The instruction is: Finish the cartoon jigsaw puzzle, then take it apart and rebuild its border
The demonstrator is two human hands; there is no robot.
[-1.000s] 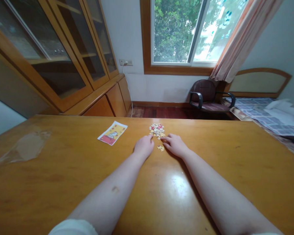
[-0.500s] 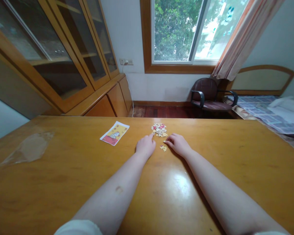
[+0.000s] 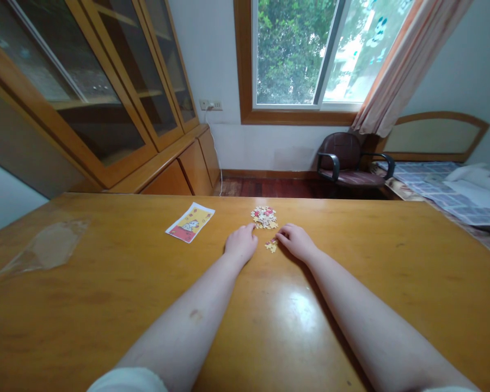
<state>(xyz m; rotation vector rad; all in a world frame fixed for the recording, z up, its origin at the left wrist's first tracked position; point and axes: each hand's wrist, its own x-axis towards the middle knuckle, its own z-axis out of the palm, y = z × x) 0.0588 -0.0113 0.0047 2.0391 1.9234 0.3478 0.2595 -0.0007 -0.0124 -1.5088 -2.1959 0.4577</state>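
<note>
A small heap of loose jigsaw pieces [image 3: 263, 216] lies on the wooden table [image 3: 106, 283]. A few joined yellow pieces [image 3: 271, 246] sit just in front of the heap, between my hands. My left hand [image 3: 240, 244] rests on the table with fingers curled and the forefinger stretched toward the heap's left edge. My right hand [image 3: 296, 240] lies beside the joined pieces, its fingertips pinched on a small puzzle piece at their right edge. A picture card [image 3: 190, 221] in yellow and red lies left of the heap.
A clear plastic bag [image 3: 44, 247] lies flat at the table's far left. Glass-door wooden cabinets [image 3: 106, 103] stand behind on the left. A dark armchair [image 3: 345, 160] and a bed [image 3: 445, 188] are beyond the table, under the window.
My right hand has drawn a piece from the heap back toward the joined pieces and now presses it against them. My left hand has stayed almost still.
</note>
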